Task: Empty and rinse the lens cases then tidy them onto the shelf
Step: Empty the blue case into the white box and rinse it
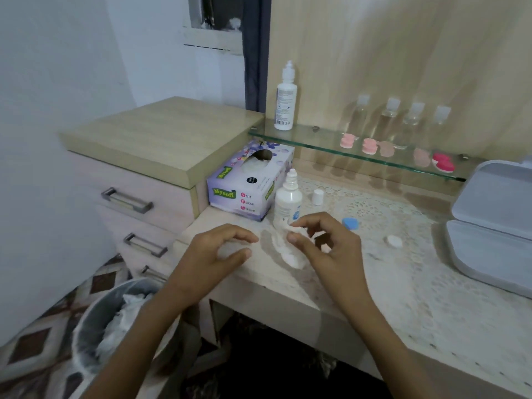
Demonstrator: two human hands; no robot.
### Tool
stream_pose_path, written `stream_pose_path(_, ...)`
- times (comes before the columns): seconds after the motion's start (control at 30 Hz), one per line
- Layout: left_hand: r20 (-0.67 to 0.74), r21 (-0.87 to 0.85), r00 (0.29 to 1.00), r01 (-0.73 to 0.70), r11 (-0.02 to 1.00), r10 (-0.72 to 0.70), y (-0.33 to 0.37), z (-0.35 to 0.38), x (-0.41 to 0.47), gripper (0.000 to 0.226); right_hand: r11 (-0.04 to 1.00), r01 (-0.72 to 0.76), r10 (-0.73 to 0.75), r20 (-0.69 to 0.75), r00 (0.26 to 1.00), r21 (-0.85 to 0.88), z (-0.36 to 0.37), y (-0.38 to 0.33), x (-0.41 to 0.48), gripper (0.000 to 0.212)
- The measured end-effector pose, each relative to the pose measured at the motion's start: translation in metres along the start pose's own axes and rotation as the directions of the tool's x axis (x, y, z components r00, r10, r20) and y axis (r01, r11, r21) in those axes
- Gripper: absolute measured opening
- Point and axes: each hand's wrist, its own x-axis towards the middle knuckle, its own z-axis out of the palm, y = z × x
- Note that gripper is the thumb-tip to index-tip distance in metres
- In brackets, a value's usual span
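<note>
Wiping step judged in hand: right hand (331,250) pinches crumpled tissue (288,251); left hand (213,256) loosely curled, empty. Next, probably: blue lens case (350,223) onto shelf (316,138).

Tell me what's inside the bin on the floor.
Crumpled white tissues lie piled in the bin. Whatever is beneath them cannot be seen, and the left forearm covers the bin's right side.

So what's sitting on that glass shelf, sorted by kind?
White solution bottle: 1
Clear bottles: 4
Lens cases, in pink shades: 5
Total: 10
</note>
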Motion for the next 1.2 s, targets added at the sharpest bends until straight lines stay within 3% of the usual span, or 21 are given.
stream_pose_path(0.2,-0.163,0.039,0.982,0.107,0.994,-0.099,-0.037,-0.060,-0.028,0.023,0.985,-0.053,0.028,0.154,0.988,0.163,0.083,-0.010,0.008,0.017)
stream_pose_path(0.27,-0.215,0.066,0.966,0.159,0.985,-0.141,-0.055,-0.080,-0.040,0.012,0.983,-0.066,0.029,0.206,0.978,0.172,0.113,-0.014,0.008,0.019)
stream_pose_path(0.37,-0.290,0.083,0.931,0.253,0.964,-0.220,-0.083,-0.104,-0.059,0.017,0.984,-0.080,0.032,0.281,0.959,0.161,0.160,-0.016,0.003,0.021)
stream_pose_path(0.53,-0.342,0.146,0.882,0.390,0.909,-0.324,-0.135,-0.127,-0.093,0.016,0.998,0.052,-0.063,0.401,0.914,0.038,0.233,-0.011,-0.009,0.008)
stream_pose_path(0.67,-0.365,0.089,0.815,0.513,0.854,-0.451,-0.168,-0.129,-0.113,0.023,0.985,0.049,0.051,0.555,0.831,-0.163,0.284,0.016,-0.026,0.003)
stream_pose_path(0.83,-0.323,0.075,0.778,0.589,0.804,-0.540,-0.203,-0.124,-0.135,0.020,0.930,0.027,0.205,0.578,0.790,-0.368,0.329,0.056,-0.046,0.006)
stream_pose_path(0.97,-0.314,0.106,0.777,0.600,0.793,-0.546,-0.220,-0.122,-0.144,0.018,0.923,-0.084,0.310,0.595,0.741,-0.376,0.353,0.075,-0.056,0.011)
stream_pose_path(1.2,-0.292,0.069,0.772,0.605,0.793,-0.564,-0.224,-0.122,-0.146,0.021,0.930,-0.101,0.312,0.614,0.725,-0.353,0.347,0.071,-0.051,0.026)
